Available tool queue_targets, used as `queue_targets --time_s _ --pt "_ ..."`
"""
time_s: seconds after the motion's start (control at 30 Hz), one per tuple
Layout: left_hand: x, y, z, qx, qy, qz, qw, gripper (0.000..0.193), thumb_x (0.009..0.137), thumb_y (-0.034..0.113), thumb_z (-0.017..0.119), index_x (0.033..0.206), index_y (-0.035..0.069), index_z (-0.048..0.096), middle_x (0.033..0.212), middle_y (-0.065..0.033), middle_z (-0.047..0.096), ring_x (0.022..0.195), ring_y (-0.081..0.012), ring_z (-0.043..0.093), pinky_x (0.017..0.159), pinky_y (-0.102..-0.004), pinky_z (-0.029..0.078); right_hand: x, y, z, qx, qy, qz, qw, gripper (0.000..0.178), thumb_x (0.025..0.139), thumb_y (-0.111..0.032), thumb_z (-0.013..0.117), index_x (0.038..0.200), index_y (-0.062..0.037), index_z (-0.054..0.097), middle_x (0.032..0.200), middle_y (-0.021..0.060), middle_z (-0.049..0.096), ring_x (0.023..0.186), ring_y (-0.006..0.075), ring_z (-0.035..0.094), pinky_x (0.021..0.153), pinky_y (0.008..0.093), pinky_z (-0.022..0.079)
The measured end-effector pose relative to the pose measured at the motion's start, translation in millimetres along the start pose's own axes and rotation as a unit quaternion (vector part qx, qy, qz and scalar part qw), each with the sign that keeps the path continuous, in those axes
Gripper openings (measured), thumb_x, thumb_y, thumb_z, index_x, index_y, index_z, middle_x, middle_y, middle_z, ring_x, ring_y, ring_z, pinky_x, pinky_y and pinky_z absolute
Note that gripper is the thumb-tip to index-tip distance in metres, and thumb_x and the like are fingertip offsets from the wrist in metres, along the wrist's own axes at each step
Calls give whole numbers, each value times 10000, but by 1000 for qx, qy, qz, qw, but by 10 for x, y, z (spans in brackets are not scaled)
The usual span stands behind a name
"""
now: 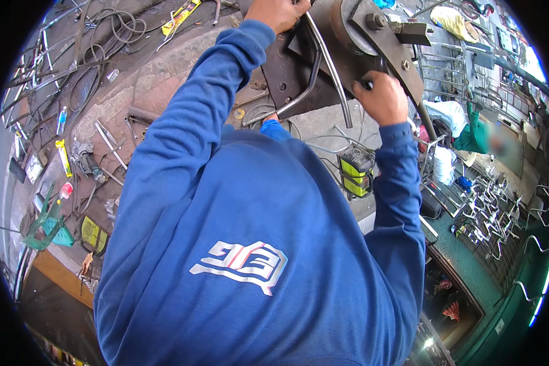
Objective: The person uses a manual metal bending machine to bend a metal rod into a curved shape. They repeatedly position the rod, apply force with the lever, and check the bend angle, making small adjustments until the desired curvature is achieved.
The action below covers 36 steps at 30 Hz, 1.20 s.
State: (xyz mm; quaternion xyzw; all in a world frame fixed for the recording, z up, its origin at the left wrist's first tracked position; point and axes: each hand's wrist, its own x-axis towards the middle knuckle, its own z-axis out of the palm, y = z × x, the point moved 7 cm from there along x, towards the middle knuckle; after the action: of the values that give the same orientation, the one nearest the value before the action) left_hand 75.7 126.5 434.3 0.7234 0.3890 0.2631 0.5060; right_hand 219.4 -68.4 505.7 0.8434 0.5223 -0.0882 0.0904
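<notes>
At the top, my left hand is closed at the upper end of a shiny bent metal tube; its fingertips are partly cut off by the picture's edge. The tube lies across a pipe bender, a brown steel plate with a round roller and large bolts. Beside the tube, a second, darker bent bar runs down toward my body. My right hand is wrapped round a dark handle at the bender's near edge, its round end showing by the thumb.
A yellow-green and black machine with cables stands below the bender. Cables, metal rods and tools litter the floor at left, near a green chair. At right, a person in green is near many bent metal frames.
</notes>
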Motion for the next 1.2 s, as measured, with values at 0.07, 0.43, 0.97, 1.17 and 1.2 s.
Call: queue_targets --time_s 0.07,0.43,0.97,1.17,1.2 --pt "0 -23 13 -17 -8 -10 1000 331 846 338 559 859 32 684 609 -181 611 602 -308 636 591 -395 478 103 -61 6 -40 -21 -1 999 320 718 -355 668 911 -102 695 831 167 674 801 341 651 719 426 522" --pt "45 -55 28 18 8 31 999 322 836 341 559 840 47 688 638 -181 622 645 -345 634 626 -424 487 -146 142 -269 166 3 27 986 539 749 -303 694 1210 -73 538 1089 217 627 1001 361 613 863 395 473" --pt "32 -15 46 41 -2 39 998 326 844 352 548 883 66 700 661 -174 630 668 -343 636 642 -427 493 -2406 -190 859 862 63 173 473 376 967 -214 485 1331 -127 449 1142 211 571 815 217 627 637 304 546" --pt "56 -4 22 69 22 76 994 329 844 355 544 865 64 696 667 -172 632 678 -352 631 651 -434 489 -1831 -381 72 877 -29 -56 477 891 686 -297 673 1443 -116 238 1341 283 395 1148 432 495 966 550 387" --pt "62 -21 34 74 25 78 994 332 843 358 543 864 65 696 669 -172 632 680 -354 630 654 -436 489 -1637 -399 -123 805 36 -136 576 646 789 -196 616 1351 -54 330 1248 292 488 1062 390 569 884 502 469"
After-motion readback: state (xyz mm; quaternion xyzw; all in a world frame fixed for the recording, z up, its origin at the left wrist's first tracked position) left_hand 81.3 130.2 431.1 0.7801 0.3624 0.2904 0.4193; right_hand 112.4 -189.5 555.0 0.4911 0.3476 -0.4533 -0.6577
